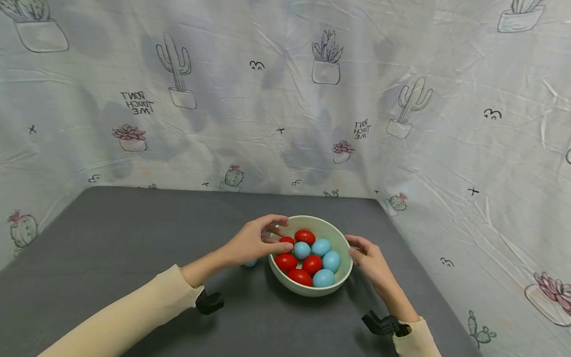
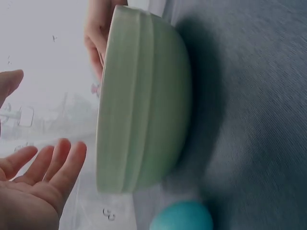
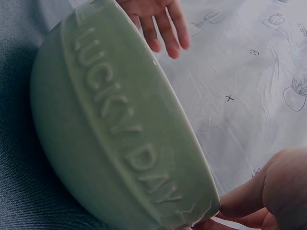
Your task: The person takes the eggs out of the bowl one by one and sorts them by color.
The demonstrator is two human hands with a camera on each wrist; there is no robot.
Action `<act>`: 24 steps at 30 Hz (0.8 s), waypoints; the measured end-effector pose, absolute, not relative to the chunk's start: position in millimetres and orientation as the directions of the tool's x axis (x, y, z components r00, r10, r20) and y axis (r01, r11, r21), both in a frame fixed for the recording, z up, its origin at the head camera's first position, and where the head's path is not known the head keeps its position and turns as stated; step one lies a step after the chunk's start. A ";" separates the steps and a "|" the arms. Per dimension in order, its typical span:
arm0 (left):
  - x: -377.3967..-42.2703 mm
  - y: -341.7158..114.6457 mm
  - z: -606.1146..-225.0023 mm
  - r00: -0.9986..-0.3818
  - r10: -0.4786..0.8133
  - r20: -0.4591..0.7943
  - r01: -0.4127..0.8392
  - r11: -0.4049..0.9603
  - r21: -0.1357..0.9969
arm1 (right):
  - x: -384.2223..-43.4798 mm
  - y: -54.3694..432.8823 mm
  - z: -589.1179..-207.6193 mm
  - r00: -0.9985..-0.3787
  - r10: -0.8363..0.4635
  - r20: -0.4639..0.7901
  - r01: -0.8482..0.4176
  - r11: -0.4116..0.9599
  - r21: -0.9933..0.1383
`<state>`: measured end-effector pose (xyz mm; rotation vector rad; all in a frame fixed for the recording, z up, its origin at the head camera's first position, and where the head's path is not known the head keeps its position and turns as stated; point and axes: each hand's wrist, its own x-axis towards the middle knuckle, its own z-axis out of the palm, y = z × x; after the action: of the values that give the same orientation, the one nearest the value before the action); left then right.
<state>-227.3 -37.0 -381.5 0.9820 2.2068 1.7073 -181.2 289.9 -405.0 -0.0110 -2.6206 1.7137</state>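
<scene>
left hand [image 1: 256,240] spread, empty over bowl [image 1: 308,291]; right hand [image 1: 372,264] pinches rim [image 3: 184,132], likely steadying it toward desk's [image 1: 178,218] right edge.

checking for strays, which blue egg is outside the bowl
The blue egg on the gray table, partly hidden by the left hand in the head view; the other visible blue eggs lie inside the bowl.

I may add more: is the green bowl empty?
Not empty: in the head view, red eggs and blue eggs lie inside the bowl.
</scene>
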 end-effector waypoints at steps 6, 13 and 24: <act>-230.4 -15.4 -382.5 -0.707 0.669 0.230 0.359 0.059 0.931 | -181.4 288.9 -404.3 -1.000 0.005 0.013 -0.010 0.370 -0.929; -230.3 9.1 -384.4 -0.628 0.760 0.166 0.312 0.051 0.949 | -181.2 289.3 -405.0 -1.000 -0.003 0.014 -0.014 0.357 -0.934; -229.1 32.5 -393.3 -0.497 0.856 0.140 0.317 0.029 0.948 | -179.7 289.6 -405.9 -1.000 -0.005 0.019 -0.020 0.359 -0.933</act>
<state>-229.1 32.5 -393.3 1.1881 1.8341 1.4820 -179.7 289.6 -405.9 0.0239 -2.5790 1.7709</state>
